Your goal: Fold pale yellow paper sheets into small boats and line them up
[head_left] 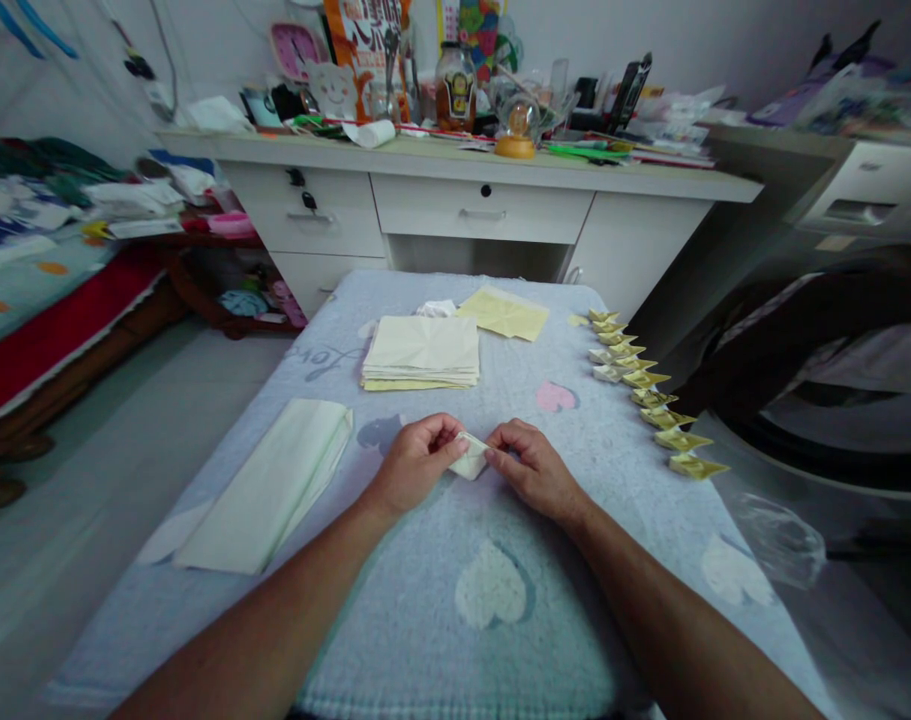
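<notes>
Between my hands is a small piece of folded paper (pixel 469 460), pale cream and held just above the cloth. My left hand (pixel 419 455) pinches its left edge between thumb and fingers. On its right edge, my right hand (pixel 530 465) closes with thumb and forefinger. Beyond the hands lies a stack of cream paper sheets (pixel 423 348), with yellow sheets (pixel 504 312) behind it to the right. A long folded bundle of pale paper (pixel 267 485) rests left of my left hand. Several folded paper boats (pixel 680 439) stand in a row along the right side.
A blue cloth (pixel 395 620) with heart prints covers the table. Behind it stands a white desk (pixel 485 205) crowded with a jar (pixel 456 88), a pink clock (pixel 295 50) and other items. A bed (pixel 57 290) is at left, a washing machine (pixel 852 300) at right, near a clear plastic bag (pixel 777 540).
</notes>
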Demonstrator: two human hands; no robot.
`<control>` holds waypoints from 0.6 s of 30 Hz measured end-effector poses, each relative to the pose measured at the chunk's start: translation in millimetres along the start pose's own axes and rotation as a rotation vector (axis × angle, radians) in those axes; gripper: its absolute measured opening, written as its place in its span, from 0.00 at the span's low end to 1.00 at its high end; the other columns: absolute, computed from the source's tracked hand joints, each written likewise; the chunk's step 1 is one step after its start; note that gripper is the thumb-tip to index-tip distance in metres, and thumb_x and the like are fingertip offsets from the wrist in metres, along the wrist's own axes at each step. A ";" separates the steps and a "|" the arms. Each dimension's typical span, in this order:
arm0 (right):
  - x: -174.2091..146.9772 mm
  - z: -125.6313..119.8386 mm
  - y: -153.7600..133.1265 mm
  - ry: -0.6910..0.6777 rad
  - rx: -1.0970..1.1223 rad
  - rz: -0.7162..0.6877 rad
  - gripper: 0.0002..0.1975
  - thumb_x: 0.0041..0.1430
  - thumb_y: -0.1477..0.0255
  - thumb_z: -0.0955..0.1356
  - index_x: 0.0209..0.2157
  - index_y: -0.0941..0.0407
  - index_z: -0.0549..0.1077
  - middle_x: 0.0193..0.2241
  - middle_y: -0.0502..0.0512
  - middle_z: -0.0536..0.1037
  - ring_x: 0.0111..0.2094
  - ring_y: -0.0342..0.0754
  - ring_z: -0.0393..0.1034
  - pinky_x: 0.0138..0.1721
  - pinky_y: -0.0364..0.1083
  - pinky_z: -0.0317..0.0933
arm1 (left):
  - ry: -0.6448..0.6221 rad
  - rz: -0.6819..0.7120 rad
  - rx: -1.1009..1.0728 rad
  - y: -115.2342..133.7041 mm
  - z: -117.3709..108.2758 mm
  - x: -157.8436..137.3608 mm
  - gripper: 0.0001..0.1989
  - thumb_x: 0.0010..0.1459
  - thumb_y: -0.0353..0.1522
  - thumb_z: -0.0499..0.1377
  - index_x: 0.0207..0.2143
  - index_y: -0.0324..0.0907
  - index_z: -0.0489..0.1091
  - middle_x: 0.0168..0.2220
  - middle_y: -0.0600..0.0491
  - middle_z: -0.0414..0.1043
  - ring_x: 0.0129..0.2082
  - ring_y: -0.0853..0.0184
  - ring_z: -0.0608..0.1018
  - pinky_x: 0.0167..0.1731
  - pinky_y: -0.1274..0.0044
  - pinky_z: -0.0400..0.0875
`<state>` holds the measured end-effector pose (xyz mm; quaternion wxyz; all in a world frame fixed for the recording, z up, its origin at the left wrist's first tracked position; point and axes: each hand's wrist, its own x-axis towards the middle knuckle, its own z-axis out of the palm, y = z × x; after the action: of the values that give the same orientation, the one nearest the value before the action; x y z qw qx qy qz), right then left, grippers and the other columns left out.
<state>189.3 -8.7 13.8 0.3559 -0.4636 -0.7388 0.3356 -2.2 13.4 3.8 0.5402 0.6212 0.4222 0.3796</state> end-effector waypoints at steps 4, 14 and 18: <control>0.3 0.2 -1.4 0.016 0.010 0.002 0.12 0.61 0.67 0.64 0.24 0.55 0.69 0.23 0.49 0.69 0.31 0.46 0.62 0.38 0.47 0.54 | -0.001 -0.018 -0.040 3.7 1.0 -0.2 0.11 0.53 0.38 0.61 0.29 0.38 0.67 0.23 0.59 0.61 0.24 0.74 0.64 0.25 0.82 0.59; -1.0 2.4 -1.1 0.004 0.050 0.035 0.12 0.60 0.63 0.66 0.27 0.55 0.70 0.25 0.50 0.69 0.31 0.45 0.64 0.37 0.45 0.56 | -0.059 -0.047 -0.070 -0.3 -1.1 -2.0 0.12 0.54 0.38 0.60 0.36 0.38 0.69 0.26 0.57 0.67 0.26 0.72 0.70 0.28 0.81 0.63; -0.8 3.6 -1.8 0.020 0.044 0.046 0.14 0.60 0.61 0.66 0.26 0.56 0.70 0.24 0.50 0.68 0.30 0.45 0.63 0.36 0.45 0.56 | -0.070 -0.037 -0.073 -0.5 0.3 -3.1 0.10 0.54 0.36 0.61 0.33 0.38 0.67 0.25 0.58 0.66 0.25 0.73 0.69 0.27 0.82 0.62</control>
<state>185.7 -10.6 13.3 0.3653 -0.4759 -0.7168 0.3554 -3.1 10.4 3.2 0.5836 0.6062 0.4003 0.3629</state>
